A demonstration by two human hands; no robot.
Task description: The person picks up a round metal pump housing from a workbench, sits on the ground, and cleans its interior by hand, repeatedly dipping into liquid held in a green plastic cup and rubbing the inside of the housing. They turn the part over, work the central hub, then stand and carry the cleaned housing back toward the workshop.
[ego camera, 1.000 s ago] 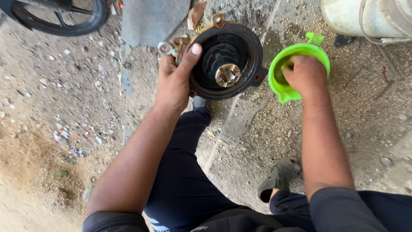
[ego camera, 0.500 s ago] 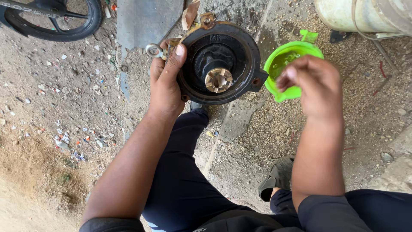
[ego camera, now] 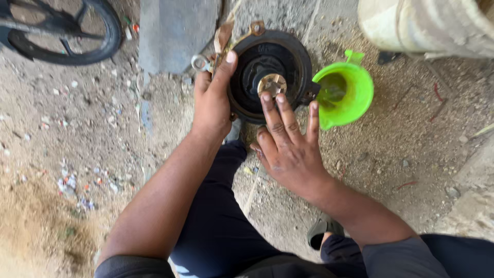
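Left hand (ego camera: 212, 103) grips housing (ego camera: 270, 74) rim; right hand (ego camera: 288, 146) splayed, fingertips touching.

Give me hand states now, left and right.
Left hand: closed on the rim of the black housing, gripping it.
Right hand: open, fingers spread, fingertips at the brass hub; holding nothing.

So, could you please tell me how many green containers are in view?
1: the green container sits on the ground just right of the black round part. Others may be outside the frame.
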